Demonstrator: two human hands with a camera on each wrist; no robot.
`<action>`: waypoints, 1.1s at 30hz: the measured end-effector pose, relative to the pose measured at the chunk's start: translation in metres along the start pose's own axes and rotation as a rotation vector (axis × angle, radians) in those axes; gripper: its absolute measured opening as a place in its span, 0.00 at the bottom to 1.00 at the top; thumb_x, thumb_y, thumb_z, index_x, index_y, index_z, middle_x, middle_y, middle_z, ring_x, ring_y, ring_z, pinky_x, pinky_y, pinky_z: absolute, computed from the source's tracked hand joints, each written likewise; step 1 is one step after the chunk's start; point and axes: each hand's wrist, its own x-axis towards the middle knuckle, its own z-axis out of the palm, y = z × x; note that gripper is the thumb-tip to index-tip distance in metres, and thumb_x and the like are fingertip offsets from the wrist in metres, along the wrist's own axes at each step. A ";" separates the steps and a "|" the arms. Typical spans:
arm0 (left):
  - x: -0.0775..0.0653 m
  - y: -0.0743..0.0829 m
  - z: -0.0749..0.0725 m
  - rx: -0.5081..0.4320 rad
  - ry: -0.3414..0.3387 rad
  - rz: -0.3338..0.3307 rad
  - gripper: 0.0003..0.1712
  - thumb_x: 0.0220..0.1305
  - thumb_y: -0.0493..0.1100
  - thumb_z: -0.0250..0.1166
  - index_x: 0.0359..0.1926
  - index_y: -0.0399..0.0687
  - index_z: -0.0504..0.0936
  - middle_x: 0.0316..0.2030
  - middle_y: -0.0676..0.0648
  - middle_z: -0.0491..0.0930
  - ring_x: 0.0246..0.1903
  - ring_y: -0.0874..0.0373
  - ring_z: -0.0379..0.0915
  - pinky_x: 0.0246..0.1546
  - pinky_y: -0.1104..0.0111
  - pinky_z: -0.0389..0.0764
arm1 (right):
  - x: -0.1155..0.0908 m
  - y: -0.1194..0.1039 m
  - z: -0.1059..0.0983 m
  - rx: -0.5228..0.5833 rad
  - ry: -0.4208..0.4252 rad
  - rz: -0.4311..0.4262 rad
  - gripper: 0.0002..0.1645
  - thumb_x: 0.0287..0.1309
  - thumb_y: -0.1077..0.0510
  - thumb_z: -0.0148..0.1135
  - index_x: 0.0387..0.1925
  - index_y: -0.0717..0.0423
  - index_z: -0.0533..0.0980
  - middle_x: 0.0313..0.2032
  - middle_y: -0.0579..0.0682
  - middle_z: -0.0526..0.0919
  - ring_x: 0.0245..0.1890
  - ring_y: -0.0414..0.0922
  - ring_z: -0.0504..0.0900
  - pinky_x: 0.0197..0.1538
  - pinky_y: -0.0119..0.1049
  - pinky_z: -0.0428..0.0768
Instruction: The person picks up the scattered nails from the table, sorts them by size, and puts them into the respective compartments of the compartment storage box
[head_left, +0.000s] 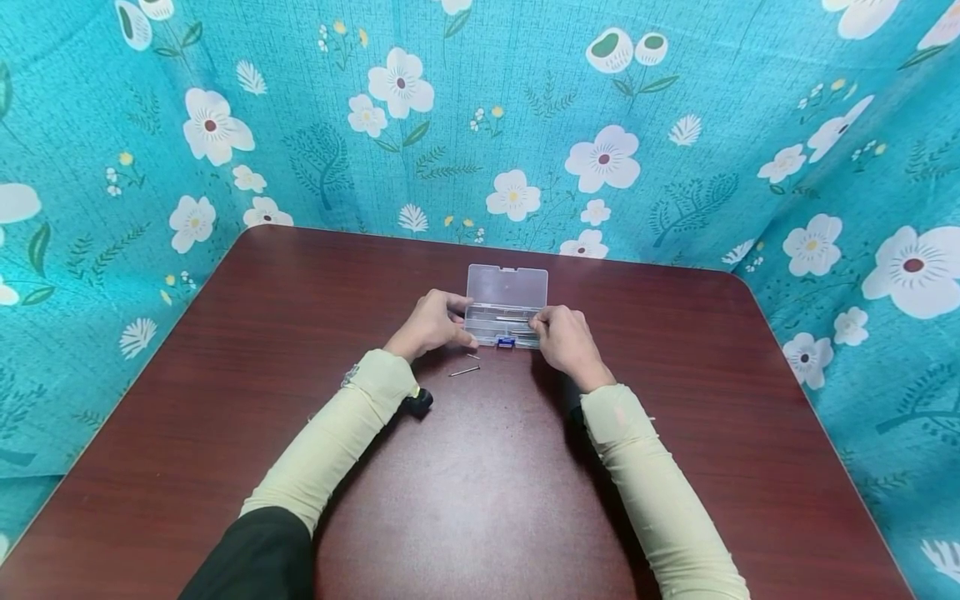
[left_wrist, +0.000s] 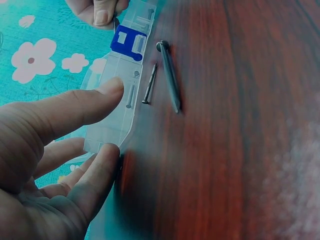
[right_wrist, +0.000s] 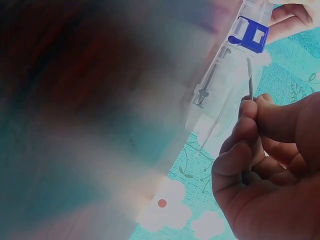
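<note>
A clear plastic case (head_left: 507,285) stands on the table with its lid raised and a blue latch (head_left: 506,342) on its front. My left hand (head_left: 433,323) holds the case's left end, thumb along the front and fingers around the end. Between thumb and forefinger, my right hand (head_left: 564,337) pinches a thin nail (right_wrist: 250,82) above the case's right part. More nails lie inside, one (right_wrist: 206,82) showing through the front wall. On the table before the case are a large nail (left_wrist: 170,75) and a smaller nail (left_wrist: 150,84).
The dark red wooden table (head_left: 480,483) extends around the case toward both sides and the front. A turquoise floral curtain (head_left: 450,125) hangs behind the table and along its sides. A black strap-on device (head_left: 418,403) sits at the left wrist.
</note>
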 end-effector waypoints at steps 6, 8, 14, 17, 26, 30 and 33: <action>0.000 0.000 0.000 0.002 0.004 -0.006 0.45 0.36 0.32 0.85 0.62 0.43 0.81 0.53 0.45 0.81 0.43 0.53 0.77 0.33 0.67 0.81 | 0.001 -0.004 0.002 -0.023 -0.021 -0.026 0.13 0.72 0.61 0.57 0.29 0.59 0.80 0.27 0.50 0.75 0.28 0.47 0.70 0.39 0.43 0.73; 0.000 0.000 0.000 0.004 0.003 -0.005 0.45 0.36 0.32 0.85 0.62 0.43 0.81 0.53 0.45 0.81 0.43 0.53 0.77 0.33 0.67 0.81 | 0.002 -0.005 0.002 -0.027 -0.022 -0.044 0.13 0.72 0.61 0.58 0.28 0.58 0.79 0.27 0.50 0.75 0.28 0.48 0.70 0.39 0.43 0.73; 0.001 0.000 0.000 -0.002 0.002 -0.011 0.45 0.35 0.32 0.85 0.61 0.44 0.82 0.50 0.45 0.82 0.42 0.53 0.78 0.33 0.67 0.81 | 0.000 -0.003 0.003 -0.013 0.017 -0.065 0.10 0.71 0.60 0.60 0.30 0.55 0.80 0.28 0.48 0.77 0.28 0.47 0.70 0.39 0.42 0.73; 0.001 0.000 0.000 -0.005 0.004 -0.022 0.46 0.35 0.32 0.85 0.62 0.44 0.82 0.48 0.45 0.82 0.42 0.53 0.77 0.32 0.67 0.80 | -0.002 -0.005 0.002 0.020 0.034 -0.066 0.10 0.71 0.59 0.60 0.30 0.54 0.80 0.27 0.48 0.76 0.28 0.47 0.70 0.38 0.42 0.72; 0.001 0.000 0.001 -0.012 0.008 -0.013 0.46 0.34 0.32 0.85 0.62 0.43 0.81 0.46 0.45 0.83 0.41 0.53 0.78 0.32 0.67 0.81 | -0.011 -0.018 0.005 0.130 -0.001 -0.079 0.09 0.68 0.61 0.62 0.34 0.57 0.86 0.26 0.47 0.81 0.26 0.46 0.73 0.34 0.41 0.74; 0.000 -0.001 0.000 -0.017 0.006 -0.003 0.46 0.35 0.32 0.85 0.62 0.43 0.81 0.47 0.44 0.83 0.41 0.54 0.78 0.33 0.68 0.81 | -0.015 -0.026 0.010 0.124 -0.051 -0.099 0.09 0.67 0.61 0.63 0.34 0.57 0.87 0.27 0.45 0.83 0.26 0.43 0.74 0.32 0.39 0.74; 0.000 -0.001 0.000 -0.017 0.004 0.000 0.46 0.35 0.32 0.85 0.62 0.43 0.81 0.48 0.44 0.83 0.42 0.54 0.78 0.34 0.68 0.81 | -0.017 -0.032 0.013 0.124 -0.086 -0.123 0.08 0.66 0.62 0.64 0.33 0.56 0.87 0.27 0.45 0.84 0.26 0.42 0.75 0.32 0.37 0.74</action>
